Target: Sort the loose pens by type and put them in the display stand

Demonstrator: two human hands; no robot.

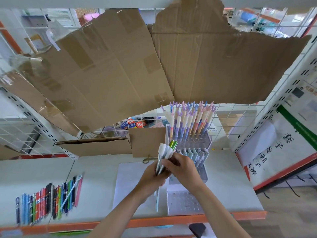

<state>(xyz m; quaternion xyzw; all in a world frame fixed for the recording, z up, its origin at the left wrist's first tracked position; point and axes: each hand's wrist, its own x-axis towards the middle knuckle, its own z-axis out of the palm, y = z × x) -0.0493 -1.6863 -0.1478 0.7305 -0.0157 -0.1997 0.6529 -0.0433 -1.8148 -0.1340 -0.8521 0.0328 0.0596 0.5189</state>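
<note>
A pale grey counter point(96, 182) with an orange front edge runs under white wire-grid shelving, where big sheets of torn brown cardboard point(120, 69) hang down across the back. Toward the right of the counter stands a clear tiered display stand point(192, 152): its rear tier holds a dense cluster of pastel pens with branching antler-like tops point(190, 115), upright and leaning slightly, the middle tier holds a row of pale blue pens point(197, 154), and the near tier, low at the counter's front, shows round holes with nothing visible in them. Just in front of the stand the left hand point(151, 179) grips a bundle of pens point(165, 155) by their lower barrels, fingers curled round them, white and green tops fanning upward. The right hand point(183, 170) lies over the bundle, its fingers bent on the barrels. Well apart to the left, a row of loose multicoloured pens point(49, 201) lies side by side on the counter.
</note>
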